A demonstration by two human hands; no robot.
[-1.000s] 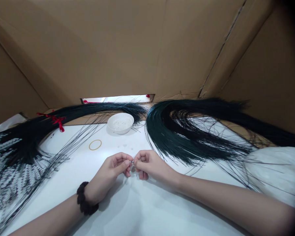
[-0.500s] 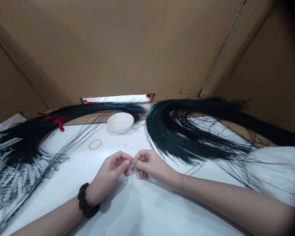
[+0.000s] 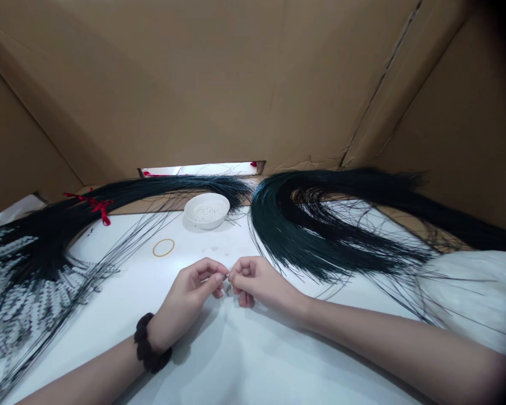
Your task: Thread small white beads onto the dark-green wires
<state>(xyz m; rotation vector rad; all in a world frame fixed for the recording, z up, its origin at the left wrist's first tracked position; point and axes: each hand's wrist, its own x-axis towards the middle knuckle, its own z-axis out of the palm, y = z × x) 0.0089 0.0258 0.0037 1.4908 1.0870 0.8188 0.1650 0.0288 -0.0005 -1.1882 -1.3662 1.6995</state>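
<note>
My left hand (image 3: 201,284) and my right hand (image 3: 253,281) meet fingertip to fingertip above the white table (image 3: 244,354). Each is closed in a pinch of thumb and forefinger. A tiny dark piece shows between the pinches, too small to name. Beyond my hands stands a small white bowl (image 3: 207,211) with little pale bits in it. To its left a yellow rubber band (image 3: 163,247) lies flat. A thick bundle of dark green-black strands (image 3: 295,236) curves over the table right of the bowl, its loose ends near my right forearm.
At the left, another dark strand bundle (image 3: 122,194) is tied with a red ribbon (image 3: 100,209); its near ends carry many white pieces (image 3: 25,304). A clear plastic bag (image 3: 476,298) lies at the right. Cardboard walls (image 3: 202,84) enclose the back and sides, with a slot (image 3: 202,168) low down.
My hands stay in almost the same place, with only a slight shift of the left hand and wrist. The pinches remain closed, and everything else is still.
</note>
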